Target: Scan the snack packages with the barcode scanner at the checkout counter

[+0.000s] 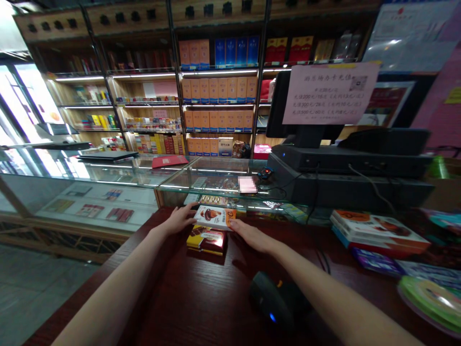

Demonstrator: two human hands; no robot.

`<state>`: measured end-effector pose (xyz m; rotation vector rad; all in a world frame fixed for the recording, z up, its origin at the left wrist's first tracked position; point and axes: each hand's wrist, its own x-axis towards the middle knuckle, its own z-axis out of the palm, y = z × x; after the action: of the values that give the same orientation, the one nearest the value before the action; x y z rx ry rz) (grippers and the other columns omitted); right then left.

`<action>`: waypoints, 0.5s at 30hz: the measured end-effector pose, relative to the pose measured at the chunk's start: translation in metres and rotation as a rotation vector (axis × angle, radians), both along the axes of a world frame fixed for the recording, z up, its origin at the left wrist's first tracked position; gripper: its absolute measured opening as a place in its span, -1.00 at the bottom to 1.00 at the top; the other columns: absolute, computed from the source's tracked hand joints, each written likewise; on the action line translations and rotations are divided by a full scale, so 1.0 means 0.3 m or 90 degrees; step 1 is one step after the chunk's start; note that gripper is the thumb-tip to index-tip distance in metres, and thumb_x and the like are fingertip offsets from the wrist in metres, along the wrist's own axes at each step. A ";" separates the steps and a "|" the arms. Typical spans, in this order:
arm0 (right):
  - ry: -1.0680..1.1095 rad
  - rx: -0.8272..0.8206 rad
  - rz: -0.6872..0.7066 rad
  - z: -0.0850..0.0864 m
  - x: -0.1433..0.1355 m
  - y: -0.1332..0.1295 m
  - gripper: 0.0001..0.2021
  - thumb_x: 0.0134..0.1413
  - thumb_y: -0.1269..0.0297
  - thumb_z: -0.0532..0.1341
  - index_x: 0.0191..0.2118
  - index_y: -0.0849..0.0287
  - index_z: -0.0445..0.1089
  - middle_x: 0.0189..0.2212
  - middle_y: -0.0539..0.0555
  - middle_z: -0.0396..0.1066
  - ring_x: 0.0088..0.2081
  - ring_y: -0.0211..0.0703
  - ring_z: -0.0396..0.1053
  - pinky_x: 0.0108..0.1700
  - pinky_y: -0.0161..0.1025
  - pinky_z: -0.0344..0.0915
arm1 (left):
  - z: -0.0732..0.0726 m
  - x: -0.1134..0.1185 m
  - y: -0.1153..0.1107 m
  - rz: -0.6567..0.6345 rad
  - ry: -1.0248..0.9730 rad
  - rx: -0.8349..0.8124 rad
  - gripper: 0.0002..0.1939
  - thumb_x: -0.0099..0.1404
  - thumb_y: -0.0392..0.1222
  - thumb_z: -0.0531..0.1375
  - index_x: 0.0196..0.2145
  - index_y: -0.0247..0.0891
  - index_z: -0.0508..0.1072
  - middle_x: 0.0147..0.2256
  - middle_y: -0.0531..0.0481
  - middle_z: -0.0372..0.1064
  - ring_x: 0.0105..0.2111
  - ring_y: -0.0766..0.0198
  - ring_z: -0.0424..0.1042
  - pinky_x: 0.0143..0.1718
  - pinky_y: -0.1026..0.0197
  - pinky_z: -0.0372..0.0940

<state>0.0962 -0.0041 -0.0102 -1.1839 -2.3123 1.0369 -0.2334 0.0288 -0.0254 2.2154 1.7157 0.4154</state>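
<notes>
A white and orange snack box (213, 217) with a brown food picture lies between my hands, at the far side of the dark wooden counter. My left hand (181, 219) grips its left end with bent fingers. At its right end, my right hand (250, 235) presses its fingertips on the orange corner. Just below sits a yellow and brown box (206, 241), its far edge overlapped by the white one. A black barcode scanner (270, 299) with a blue light rests near my right forearm.
A black monitor and till (306, 158) stand at the right, with cables. More snack boxes (378, 233), purple packets (376, 262) and green round containers (432, 302) lie right. Beyond the wooden counter are glass display cases (212, 168) and stocked shelves (219, 119).
</notes>
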 end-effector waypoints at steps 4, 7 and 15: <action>0.003 -0.041 0.002 0.018 -0.003 -0.016 -0.29 0.28 -0.33 -0.17 0.33 -0.03 0.17 0.35 0.06 0.15 0.36 0.12 0.07 0.38 0.13 -0.10 | 0.005 -0.005 -0.008 -0.006 0.019 -0.003 -0.29 0.27 -0.05 0.11 0.32 0.00 -0.07 0.19 -0.08 0.37 0.32 -0.05 0.15 0.26 -0.49 -0.26; 0.005 -0.039 0.000 0.024 -0.007 -0.022 -0.30 0.28 -0.33 -0.17 0.32 -0.03 0.17 0.35 0.07 0.16 0.35 0.12 0.08 0.37 0.13 -0.08 | 0.016 0.001 -0.018 0.000 0.032 -0.005 -0.27 0.27 -0.06 0.11 0.32 0.00 -0.09 0.20 -0.08 0.36 0.31 -0.04 0.16 0.26 -0.48 -0.25; -0.010 -0.004 -0.006 0.033 -0.009 -0.034 -0.33 0.31 -0.29 -0.20 0.32 -0.05 0.18 0.33 0.07 0.20 0.32 0.09 0.15 0.34 0.10 -0.01 | 0.044 0.023 -0.053 0.012 0.041 -0.003 -0.24 0.28 -0.03 0.10 0.35 -0.01 -0.13 0.20 -0.11 0.35 0.32 -0.06 0.14 0.26 -0.49 -0.25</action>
<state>0.0935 -0.0144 -0.0002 -1.2094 -2.3150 1.0359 -0.2264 0.0128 -0.0120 2.2342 1.7699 0.3477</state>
